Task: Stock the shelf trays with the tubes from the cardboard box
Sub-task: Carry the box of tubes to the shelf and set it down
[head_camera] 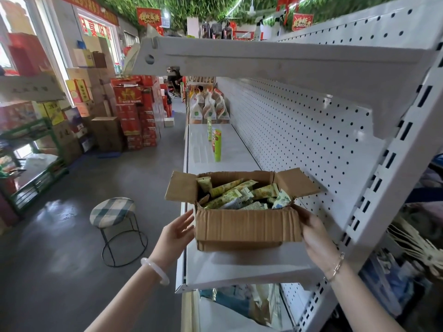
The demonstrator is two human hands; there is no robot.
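An open cardboard box point(247, 226) sits on the white shelf point(239, 264) in front of me, its flaps folded out. Several green and yellow tubes point(239, 195) lie piled inside it. My left hand point(178, 232) is beside the box's left wall with straight fingers, at or just off the cardboard. My right hand point(314, 228) rests against the box's right corner, fingers hidden behind it. Farther along the same shelf, a few green tubes point(217, 144) stand upright in a row.
A white pegboard back panel point(299, 130) and an upper shelf point(263, 65) frame the space. Bagged goods point(208, 109) stand at the shelf's far end. A plaid stool point(112, 212) stands on the grey floor to the left, with stacked cartons point(134, 116) beyond.
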